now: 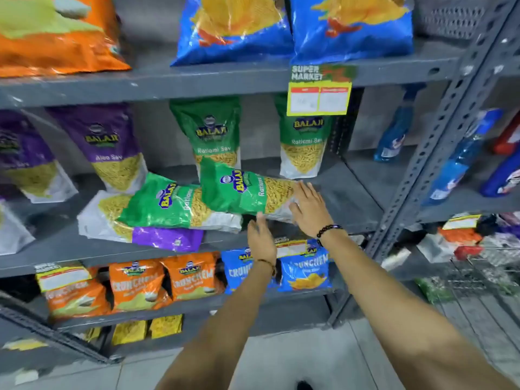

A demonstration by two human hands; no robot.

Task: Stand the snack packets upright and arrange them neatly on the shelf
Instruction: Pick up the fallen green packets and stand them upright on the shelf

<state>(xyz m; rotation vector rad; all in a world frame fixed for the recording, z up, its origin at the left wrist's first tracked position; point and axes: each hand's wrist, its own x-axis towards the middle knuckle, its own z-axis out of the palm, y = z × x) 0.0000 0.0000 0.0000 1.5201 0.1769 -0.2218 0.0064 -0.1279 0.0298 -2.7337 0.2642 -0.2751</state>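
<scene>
Two bare forearms reach toward the middle tier of a grey slotted-steel shelf in a shop aisle. A glossy green plastic packet of Ratlami Sev lies on its side near the front edge of that tier, its clear lower end pointing right. The right hand, a dark beaded bracelet on its wrist, is spread open with fingers extended, the palm laid flat against that right end; it grips nothing. The left hand is also open, fingers straight, its fingertips touching the packet's lower front edge from below, and it too has closed on nothing.

Just left of this packet a second green packet lies on its side, overlapped at its right end by the first and resting on a purple and white packet that lies flat beneath it. Behind them, at the back of the same tier, two green packets stand upright, and two purple Aloo Sev packets stand farther left. A yellow price tag hangs from the tier above. Orange and blue Crunchem packets stand on the tier below.
</scene>
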